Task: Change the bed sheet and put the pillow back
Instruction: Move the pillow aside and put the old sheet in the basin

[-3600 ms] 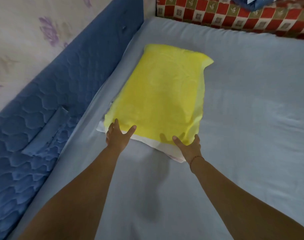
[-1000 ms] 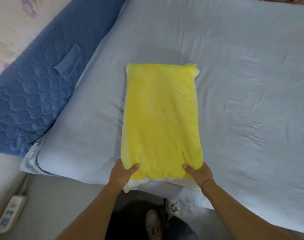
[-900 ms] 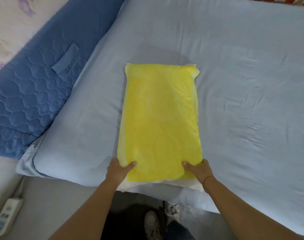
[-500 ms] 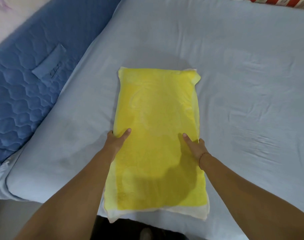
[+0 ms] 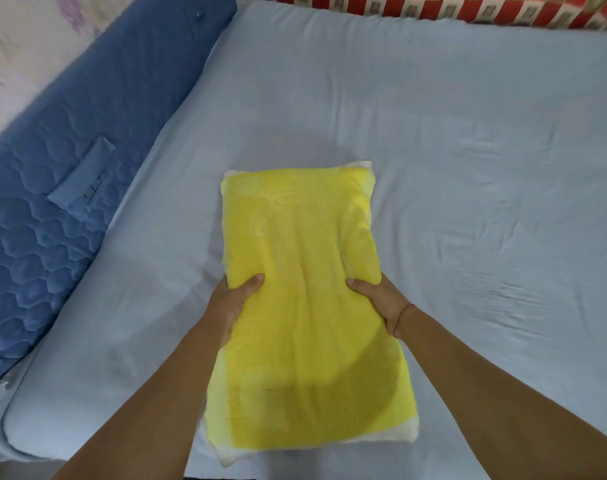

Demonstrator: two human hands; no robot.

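We see a big light blue bed sheet (image 5: 468, 168) spread over the whole bed, with a dark blue quilted panel (image 5: 53, 220) along its left side. Our yellow pillow (image 5: 305, 323) lies long-ways on the sheet near the close edge of the bed, and a red checked cloth (image 5: 433, 10) sits at the far end. Our left hand (image 5: 234, 301) grips the pillow's left side and our right hand (image 5: 381, 299) grips its right side, each thumb on top and the other fingers tucked out of sight under the edges.
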